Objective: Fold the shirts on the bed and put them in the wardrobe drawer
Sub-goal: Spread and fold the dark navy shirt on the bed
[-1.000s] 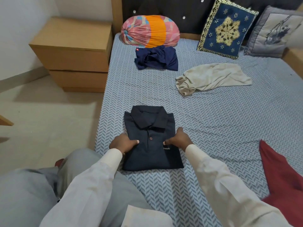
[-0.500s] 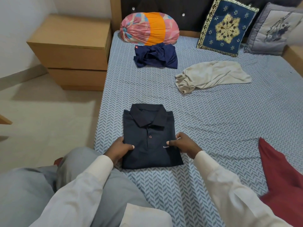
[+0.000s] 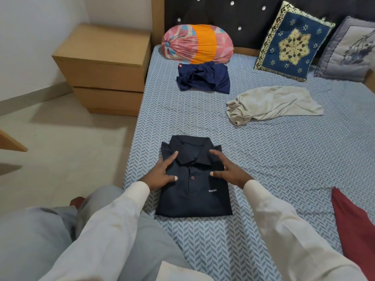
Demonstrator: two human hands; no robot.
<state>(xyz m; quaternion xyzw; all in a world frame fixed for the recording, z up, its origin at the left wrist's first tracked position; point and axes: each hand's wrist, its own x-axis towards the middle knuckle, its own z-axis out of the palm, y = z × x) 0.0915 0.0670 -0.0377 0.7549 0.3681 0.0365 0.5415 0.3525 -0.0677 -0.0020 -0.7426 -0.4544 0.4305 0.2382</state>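
The bed (image 3: 284,169), covered in a blue herringbone sheet, stretches ahead of and to the right of both hands. A wooden bedside cabinet (image 3: 105,63) stands on the floor far ahead of the left hand (image 3: 162,172) and off to its left. Well beyond the hands, a striped pink and orange bolster (image 3: 197,44) lies against the dark headboard (image 3: 223,13). A blue embroidered cushion (image 3: 292,43) and a grey cushion (image 3: 349,51) lean there too, ahead and right of the right hand (image 3: 229,171). The folded navy polo shirt (image 3: 194,197) lies flat on the sheet directly under both hands, near the bed's left edge. Its collar points away from the person and its lower half reaches back between the white sleeves (image 3: 113,226). A crumpled beige shirt (image 3: 272,104) lies well ahead of the right hand and to its right. A bunched dark blue shirt (image 3: 205,78) lies farther ahead, just in front of the bolster. A red cloth (image 3: 353,224) lies right of the right forearm, at the frame edge. The left hand rests on the polo's left shoulder with fingers straight and spread wide, gripping nothing. Its forefinger reaches up beside the collar. The right hand lies likewise flat and splayed on the right chest, holding nothing, fingers toward the collar. Between the two thumbs sits the placket button (image 3: 192,177), and a small white logo (image 3: 212,190) shows just below the right thumb.
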